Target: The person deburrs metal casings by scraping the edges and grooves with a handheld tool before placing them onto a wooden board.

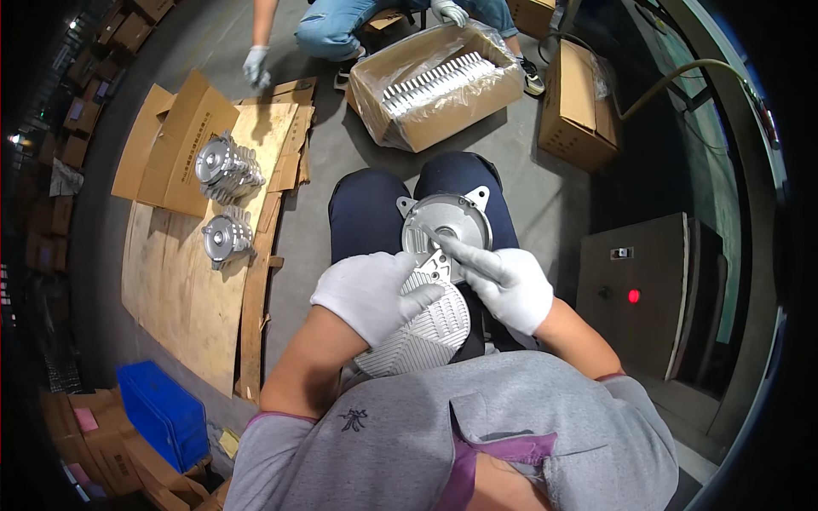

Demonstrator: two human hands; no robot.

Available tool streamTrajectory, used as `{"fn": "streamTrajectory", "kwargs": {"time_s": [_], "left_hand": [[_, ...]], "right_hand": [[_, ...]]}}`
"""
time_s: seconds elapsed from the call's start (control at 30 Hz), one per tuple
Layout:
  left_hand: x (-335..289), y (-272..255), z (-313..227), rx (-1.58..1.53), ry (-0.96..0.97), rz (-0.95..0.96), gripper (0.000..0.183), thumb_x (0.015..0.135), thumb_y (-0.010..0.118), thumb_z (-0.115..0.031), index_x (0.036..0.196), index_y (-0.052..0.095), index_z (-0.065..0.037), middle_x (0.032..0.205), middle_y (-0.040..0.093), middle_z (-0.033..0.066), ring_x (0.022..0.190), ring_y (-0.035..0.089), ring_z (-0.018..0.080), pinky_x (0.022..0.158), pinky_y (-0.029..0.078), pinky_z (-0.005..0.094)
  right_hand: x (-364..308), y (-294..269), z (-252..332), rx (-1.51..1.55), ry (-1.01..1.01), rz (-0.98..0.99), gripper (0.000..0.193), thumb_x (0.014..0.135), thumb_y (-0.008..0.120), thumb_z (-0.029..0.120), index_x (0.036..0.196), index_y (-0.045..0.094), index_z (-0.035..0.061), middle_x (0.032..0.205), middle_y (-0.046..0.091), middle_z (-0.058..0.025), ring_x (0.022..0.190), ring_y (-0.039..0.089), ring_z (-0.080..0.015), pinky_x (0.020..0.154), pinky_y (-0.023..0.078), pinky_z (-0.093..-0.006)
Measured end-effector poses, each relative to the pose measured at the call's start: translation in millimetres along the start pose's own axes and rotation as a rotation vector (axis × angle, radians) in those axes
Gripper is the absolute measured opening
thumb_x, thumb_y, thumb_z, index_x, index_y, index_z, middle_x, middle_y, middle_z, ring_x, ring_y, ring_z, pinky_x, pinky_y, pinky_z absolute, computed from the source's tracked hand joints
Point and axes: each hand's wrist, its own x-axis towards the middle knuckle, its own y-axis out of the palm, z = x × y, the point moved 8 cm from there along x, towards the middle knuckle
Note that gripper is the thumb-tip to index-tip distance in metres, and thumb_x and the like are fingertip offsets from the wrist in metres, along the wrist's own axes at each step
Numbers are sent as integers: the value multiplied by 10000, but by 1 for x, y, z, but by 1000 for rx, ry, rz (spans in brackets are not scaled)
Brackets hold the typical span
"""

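Note:
My left hand (368, 300), in a white glove, grips a silver finned metal casting (417, 332) on my lap, its thumb lying across the fins. Farther forward, a round silver metal cover (464, 219) with two lugs rests on my thighs, partly overlapped by the finned casting. My right hand (515, 289), gloved too, reaches over the cover with its fingers pressed together near the cover's centre. A thin greyish tip shows at those fingers; whether it is a tool or the glove's dirty fingertip is unclear.
Stacked silver castings (223, 170) stand on a wooden pallet (170, 289) at left, beside an open carton (175, 140). Ahead, a co-worker's gloved hand (449, 12) touches a plastic-lined box (464, 115) of metal parts. A blue bin (162, 413) and a metal cabinet (635, 289) flank me.

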Motion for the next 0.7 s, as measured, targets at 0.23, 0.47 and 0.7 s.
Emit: {"fn": "streamTrajectory", "kwargs": {"time_s": [0.23,0.47,0.7], "left_hand": [[-4,5,1,-17,49,-42,569,878,520,-592,892,622,-32,812,642,190,815,638,374,712,498,453],[-11,-11,-16,-16,141,-87,519,875,558,-553,901,626,-39,804,645,188,791,641,370,684,502,447],[-14,-12,-3,-85,110,-187,476,849,619,-519,899,631,-46,798,646,177,782,636,367,675,500,440]], "right_hand": [[-24,4,-8,22,0,36,465,867,579,91,1328,555,149,727,640,-178,658,649,-316,631,522,-373],[16,9,-49,295,228,-81,390,917,545,123,1304,571,75,1114,678,-175,1013,675,-256,886,512,-307],[-15,-10,-22,537,173,155,394,911,573,50,1302,560,9,1235,645,-123,1141,597,-156,1007,428,-261]]}}
